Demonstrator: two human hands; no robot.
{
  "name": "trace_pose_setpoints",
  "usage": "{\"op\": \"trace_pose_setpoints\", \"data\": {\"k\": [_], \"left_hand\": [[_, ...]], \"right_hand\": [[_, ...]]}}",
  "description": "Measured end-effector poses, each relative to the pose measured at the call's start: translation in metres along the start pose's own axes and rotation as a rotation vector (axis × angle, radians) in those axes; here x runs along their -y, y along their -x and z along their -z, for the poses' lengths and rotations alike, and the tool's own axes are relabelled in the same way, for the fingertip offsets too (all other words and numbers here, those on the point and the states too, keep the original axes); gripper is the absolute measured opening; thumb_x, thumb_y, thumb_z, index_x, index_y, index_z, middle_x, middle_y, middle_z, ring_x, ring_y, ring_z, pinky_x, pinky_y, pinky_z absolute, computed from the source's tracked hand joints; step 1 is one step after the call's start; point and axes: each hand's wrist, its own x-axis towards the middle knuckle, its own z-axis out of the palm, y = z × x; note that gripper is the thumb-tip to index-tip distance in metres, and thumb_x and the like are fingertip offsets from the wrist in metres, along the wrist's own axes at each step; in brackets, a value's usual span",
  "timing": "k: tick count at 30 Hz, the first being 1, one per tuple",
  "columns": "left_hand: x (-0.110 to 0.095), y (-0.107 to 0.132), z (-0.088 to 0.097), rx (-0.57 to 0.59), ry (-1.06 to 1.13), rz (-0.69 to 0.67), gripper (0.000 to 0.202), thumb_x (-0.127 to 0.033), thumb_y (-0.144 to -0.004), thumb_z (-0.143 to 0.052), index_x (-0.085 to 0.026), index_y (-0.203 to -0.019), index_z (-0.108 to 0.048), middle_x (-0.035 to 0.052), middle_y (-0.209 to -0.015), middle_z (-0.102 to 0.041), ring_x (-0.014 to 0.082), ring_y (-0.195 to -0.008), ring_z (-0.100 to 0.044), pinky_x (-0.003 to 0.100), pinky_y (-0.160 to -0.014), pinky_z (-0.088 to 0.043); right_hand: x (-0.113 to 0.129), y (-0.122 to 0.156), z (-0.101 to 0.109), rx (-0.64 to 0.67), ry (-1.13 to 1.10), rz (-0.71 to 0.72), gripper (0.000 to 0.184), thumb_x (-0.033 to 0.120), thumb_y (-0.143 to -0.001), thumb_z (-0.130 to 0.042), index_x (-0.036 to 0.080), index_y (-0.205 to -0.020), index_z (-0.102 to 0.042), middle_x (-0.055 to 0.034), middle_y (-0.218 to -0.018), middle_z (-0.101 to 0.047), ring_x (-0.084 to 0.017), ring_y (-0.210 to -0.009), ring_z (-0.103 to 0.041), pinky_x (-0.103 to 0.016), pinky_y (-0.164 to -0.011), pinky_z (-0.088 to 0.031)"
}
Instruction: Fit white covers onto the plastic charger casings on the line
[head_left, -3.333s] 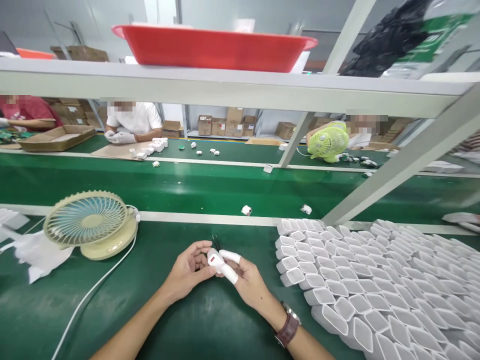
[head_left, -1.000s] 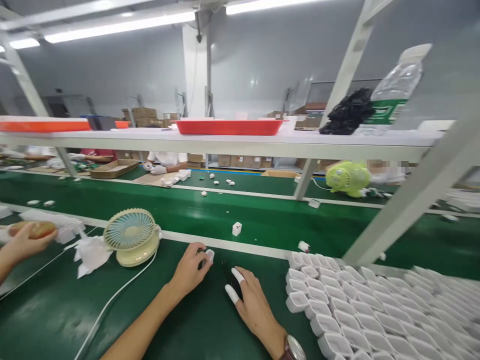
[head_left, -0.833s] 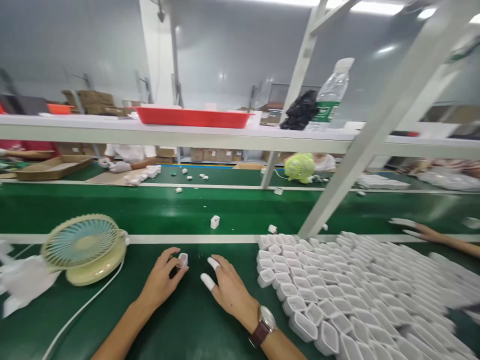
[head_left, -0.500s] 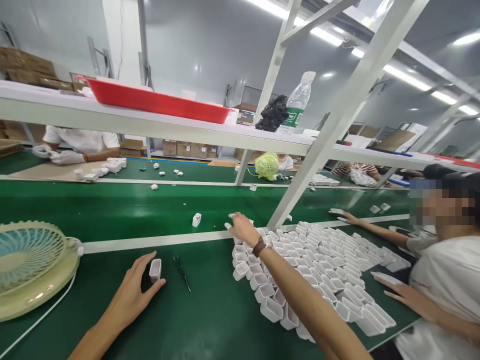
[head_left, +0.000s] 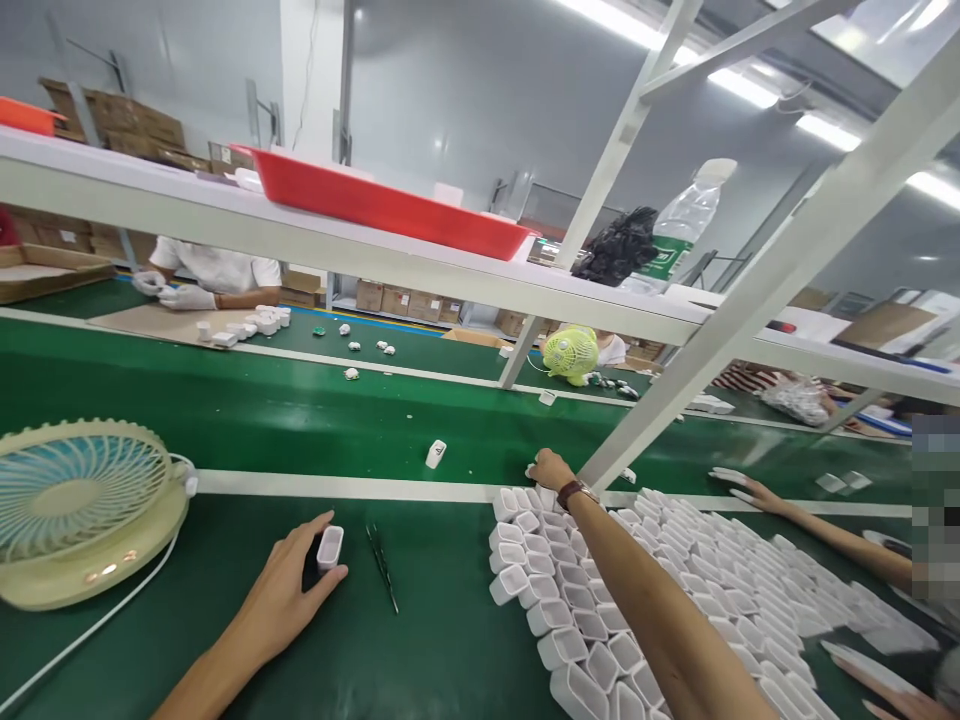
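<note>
My left hand (head_left: 279,592) rests on the green worktop, thumb and forefinger at the two ends of a small white open-topped box (head_left: 330,549). Dark tweezers (head_left: 383,570) lie just right of that box. My right hand (head_left: 553,469), with a watch at the wrist, reaches forward over the green belt (head_left: 330,440). Its fingers are curled together, with white at the tips; what they hold, if anything, is hidden. Below the right forearm spreads a crowd of white open boxes (head_left: 564,613). Another small white box (head_left: 436,454) with a dark mark stands on the belt.
A round fan (head_left: 82,500) with its cable stands at left. Above the belt runs a shelf (head_left: 420,275) with a red tray (head_left: 390,215) and a bottle (head_left: 679,235). A slanted post (head_left: 675,370) rises beside my right hand. A co-worker's hand (head_left: 750,492) reaches in at right.
My view has swung left. My right hand's spread fingers have curled together over the belt. My left hand stays at the small white box.
</note>
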Motion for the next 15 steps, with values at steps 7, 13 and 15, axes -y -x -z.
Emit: {"op": "trace_pose_setpoints", "data": {"k": [7, 13, 15], "left_hand": [[-0.001, 0.000, 0.002, -0.001, -0.002, 0.013, 0.062, -0.052, -0.092, -0.058, -0.028, -0.149, -0.048, 0.0095, -0.132, -0.068, 0.0348, -0.117, -0.067, 0.048, -0.094, -0.058], [-0.001, -0.001, 0.003, 0.011, -0.031, -0.006, 0.064, -0.056, -0.092, -0.056, -0.026, -0.148, -0.048, 0.0109, -0.130, -0.069, 0.0362, -0.116, -0.066, 0.050, -0.094, -0.056], [-0.003, 0.000, 0.004, 0.009, -0.042, -0.021, 0.065, -0.057, -0.091, -0.056, -0.025, -0.147, -0.049, 0.0112, -0.126, -0.070, 0.0359, -0.113, -0.067, 0.050, -0.094, -0.056]], "right_hand": [[0.043, 0.025, 0.011, 0.103, -0.183, 0.420, 0.027, 0.025, -0.100, -0.064, 0.015, -0.125, -0.062, -0.0073, -0.115, -0.070, -0.019, -0.096, -0.071, -0.038, -0.085, -0.061], [0.091, 0.117, -0.013, 0.155, -0.249, 0.860, 0.023, 0.015, -0.088, -0.065, 0.019, -0.110, -0.071, -0.0056, -0.109, -0.072, -0.018, -0.094, -0.070, -0.027, -0.086, -0.056], [0.100, 0.142, -0.024, 0.151, -0.235, 0.960, 0.028, 0.012, -0.084, -0.066, 0.019, -0.110, -0.071, -0.0068, -0.109, -0.072, -0.022, -0.102, -0.068, -0.031, -0.094, -0.054]]}}
